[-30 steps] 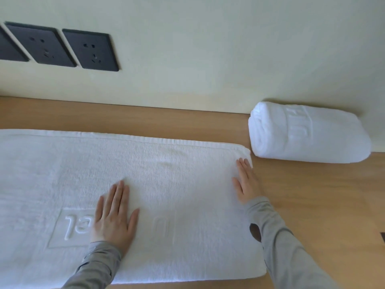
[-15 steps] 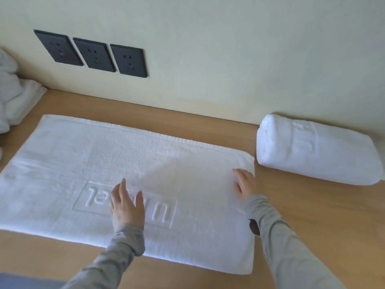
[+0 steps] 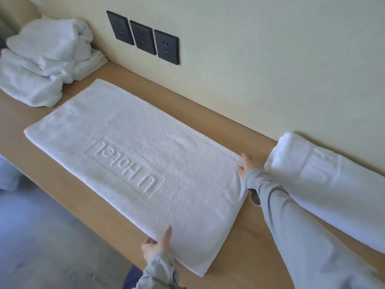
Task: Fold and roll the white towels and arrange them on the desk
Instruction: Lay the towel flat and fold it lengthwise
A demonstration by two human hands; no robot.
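The rolled towel (image 3: pixel 320 184) runs out of the picture at the right edge, so its far end cannot be seen, and the raised marks on its side are too blurred to read. A grey sleeve (image 3: pixel 291 217) covers most of the right hand (image 3: pixel 249 165). The hand sits at the far right corner of the flat towel (image 3: pixel 145 155), touching its short edge, but whether its fingers grip the cloth or only rest on it cannot be told. The left hand (image 3: pixel 156 244) is at the near long edge, its thumb lying on top of the towel and its fingers curled at the hem, pinching it. A second ago that hand lay flat and open in the middle of the towel, over the lettering, while the right hand has stayed at the same end. The view has also swung left, bringing in a loose pile of towels (image 3: pixel 48 59) at the desk's far left and all three dark sockets (image 3: pixel 143 37) on the wall (image 3: pixel 270 59). The flat towel lies spread on the wooden desk (image 3: pixel 208 124), between the pile and the rolled towel. A boxed panel pressed into it reads "U Hotel", upside down to the wearer.
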